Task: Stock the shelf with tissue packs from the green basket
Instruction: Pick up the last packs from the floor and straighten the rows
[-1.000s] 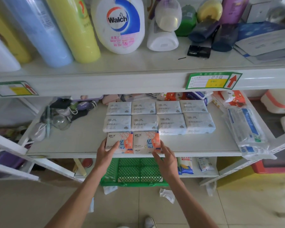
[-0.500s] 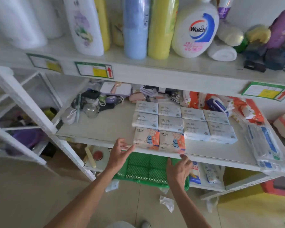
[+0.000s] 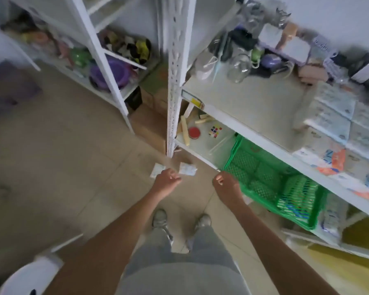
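The left hand (image 3: 165,180) and right hand (image 3: 226,184) hang apart, loosely curled, empty; the basket (image 3: 243,165) lies just right of the right hand, long axis running rightward; packs (image 3: 328,162) sit on the shelf (image 3: 254,103) above the basket.

Both your arms reach forward and down from the bottom of the view, bare along their whole visible length, drawing slightly closer together toward the wrists. Your left hand (image 3: 167,181) hangs back-up with its fingers loosely curled under toward the palm, holding nothing. Your right hand (image 3: 226,185) sits about level with it, near but apart, its fingers likewise loosely curled and empty. Both wrists are nearly straight. Motion blur hides finer finger detail.
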